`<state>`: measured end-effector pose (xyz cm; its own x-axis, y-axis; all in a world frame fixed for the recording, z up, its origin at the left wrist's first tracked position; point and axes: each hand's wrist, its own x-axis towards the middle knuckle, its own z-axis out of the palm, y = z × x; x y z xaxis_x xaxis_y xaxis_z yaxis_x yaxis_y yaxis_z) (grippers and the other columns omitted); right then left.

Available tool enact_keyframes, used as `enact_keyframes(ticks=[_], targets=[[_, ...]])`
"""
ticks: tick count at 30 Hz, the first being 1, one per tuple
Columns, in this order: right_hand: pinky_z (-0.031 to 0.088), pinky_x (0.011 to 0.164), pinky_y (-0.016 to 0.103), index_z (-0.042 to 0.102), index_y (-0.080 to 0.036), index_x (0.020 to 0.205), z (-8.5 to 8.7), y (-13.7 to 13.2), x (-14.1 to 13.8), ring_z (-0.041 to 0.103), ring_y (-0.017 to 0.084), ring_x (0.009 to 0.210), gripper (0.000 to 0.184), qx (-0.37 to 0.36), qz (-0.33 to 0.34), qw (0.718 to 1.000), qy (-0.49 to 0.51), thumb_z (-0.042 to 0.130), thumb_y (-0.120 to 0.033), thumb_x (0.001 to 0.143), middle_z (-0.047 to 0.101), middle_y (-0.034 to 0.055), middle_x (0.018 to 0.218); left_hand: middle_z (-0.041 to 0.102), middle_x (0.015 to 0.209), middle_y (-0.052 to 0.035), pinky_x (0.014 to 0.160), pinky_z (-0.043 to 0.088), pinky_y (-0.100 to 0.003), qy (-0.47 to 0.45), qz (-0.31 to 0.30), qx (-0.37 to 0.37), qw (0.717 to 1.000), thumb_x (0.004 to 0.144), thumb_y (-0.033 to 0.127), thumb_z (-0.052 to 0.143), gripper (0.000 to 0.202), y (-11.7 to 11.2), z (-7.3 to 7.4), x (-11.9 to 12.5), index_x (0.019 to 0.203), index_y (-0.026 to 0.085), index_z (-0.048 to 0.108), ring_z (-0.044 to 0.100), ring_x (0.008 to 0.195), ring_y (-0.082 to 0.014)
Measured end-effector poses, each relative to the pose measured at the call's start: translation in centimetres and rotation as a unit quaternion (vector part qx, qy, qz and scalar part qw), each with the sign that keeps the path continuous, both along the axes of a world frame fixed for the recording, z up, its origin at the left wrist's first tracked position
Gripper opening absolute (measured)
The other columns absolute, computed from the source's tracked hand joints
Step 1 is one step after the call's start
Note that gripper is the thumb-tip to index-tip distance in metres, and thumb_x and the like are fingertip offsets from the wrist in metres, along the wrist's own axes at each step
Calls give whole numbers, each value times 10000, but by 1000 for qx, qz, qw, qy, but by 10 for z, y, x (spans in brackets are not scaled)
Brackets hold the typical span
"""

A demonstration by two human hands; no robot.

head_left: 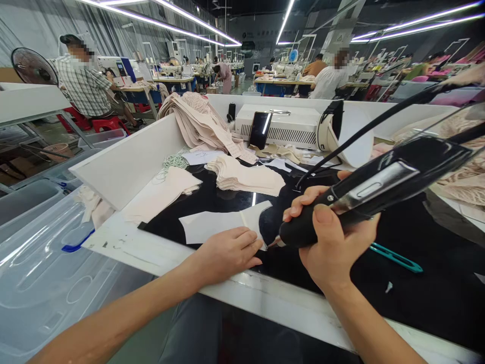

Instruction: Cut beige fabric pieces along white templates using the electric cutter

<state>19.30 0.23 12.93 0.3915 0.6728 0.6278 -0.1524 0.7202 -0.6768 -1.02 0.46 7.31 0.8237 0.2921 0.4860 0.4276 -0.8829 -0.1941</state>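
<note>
My left hand (pixel 229 253) lies flat with its fingers on the lower right end of a white pattern piece (pixel 208 225), which rests on a shiny black table surface (pixel 235 201). My right hand (pixel 333 242) is wrapped round a black corded handheld power tool (pixel 364 187) with a silver plate on its side. The tool's thin tip touches or nearly touches the edge of the white piece, close to my left fingertips. Beyond the piece lies a stack of pale pink cut fabric (pixel 246 174). A teal slotted plastic tool (pixel 396 257) lies to the right of my right hand.
Pale fabric strips (pixel 204 124) and tangled green thread (pixel 175 162) lie at the back left. A phone (pixel 259 129) leans on a white vented box (pixel 282 121). White boards edge the table. Clear plastic bins (pixel 45 273) stand at left. People (pixel 85 81) sit at sewing machines beyond.
</note>
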Motion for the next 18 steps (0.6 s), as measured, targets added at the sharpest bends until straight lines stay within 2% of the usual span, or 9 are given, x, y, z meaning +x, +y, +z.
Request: enact_keyframes(ticks=[7,13,18], targets=[[622,609,278,631,-313,1316,0,0,0,681,150,696,537,0,1,1000,0,1000,-419,940,719,-46,954,796,1221,-140,1099,667,-339,-20,-5,-13,1000,1232,383,627,341,0,-3,-1,1333,75,732,786,1171,-237],[615,597,307,621,-313,1270,1,0,0,675,159,670,514,-12,-20,1000,-20,974,-479,935,701,-54,938,795,1238,-130,1072,687,-344,-17,7,-27,999,1241,403,603,329,-2,-6,-2,1335,115,731,788,1188,-241],[607,597,316,622,-306,1240,2,0,0,671,165,674,502,-13,-16,1000,-11,982,-455,925,710,-50,928,801,1230,-135,1107,680,-343,-19,6,-18,1000,1228,386,634,329,-3,-4,0,1340,93,734,791,1194,-241]])
